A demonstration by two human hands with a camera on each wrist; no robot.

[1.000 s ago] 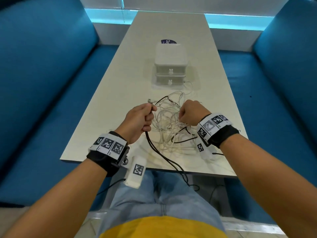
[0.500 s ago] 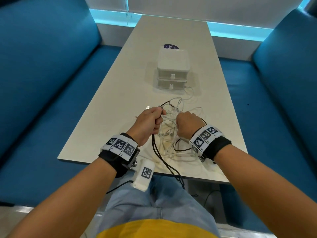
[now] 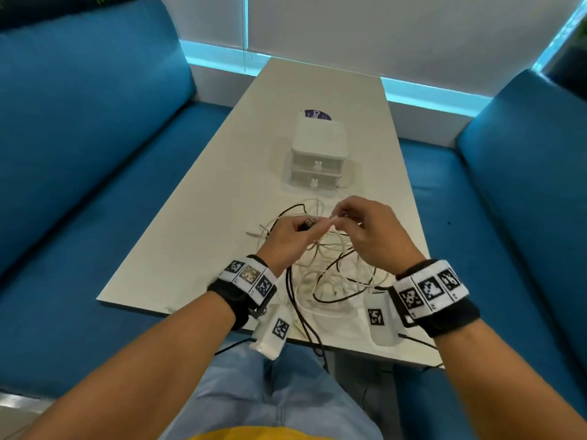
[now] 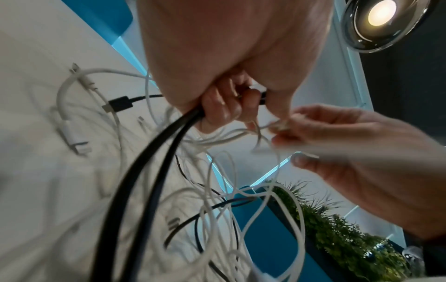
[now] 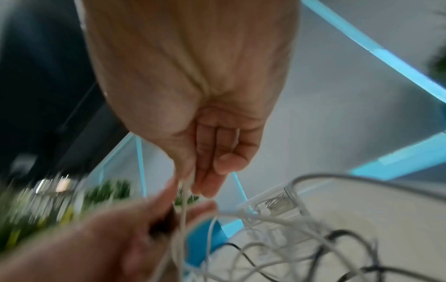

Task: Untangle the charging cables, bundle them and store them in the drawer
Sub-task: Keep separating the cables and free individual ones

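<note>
Both hands up in the cable tangle over the table point(image 3: 178, 249).

My left hand point(image 3: 287, 238) is curled tight round the black cable point(image 4: 144, 181); my right hand point(image 3: 370, 230) pinches a thin white cable point(image 5: 183, 198) by its fingertips; the remaining tangle point(image 3: 336, 277) sits near the table's front edge; drawer unit point(image 3: 317, 154) beyond, both drawers closed.

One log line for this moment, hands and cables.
stage: untangling | left hand: grips black cable | right hand: pinches white cable | drawer unit: both drawers closed

Blue benches point(image 3: 95, 160) flank the pale table point(image 3: 197, 198); a purple sticker point(image 3: 316, 114) lies behind, a lamp point(image 4: 382, 11) glows overhead.
</note>
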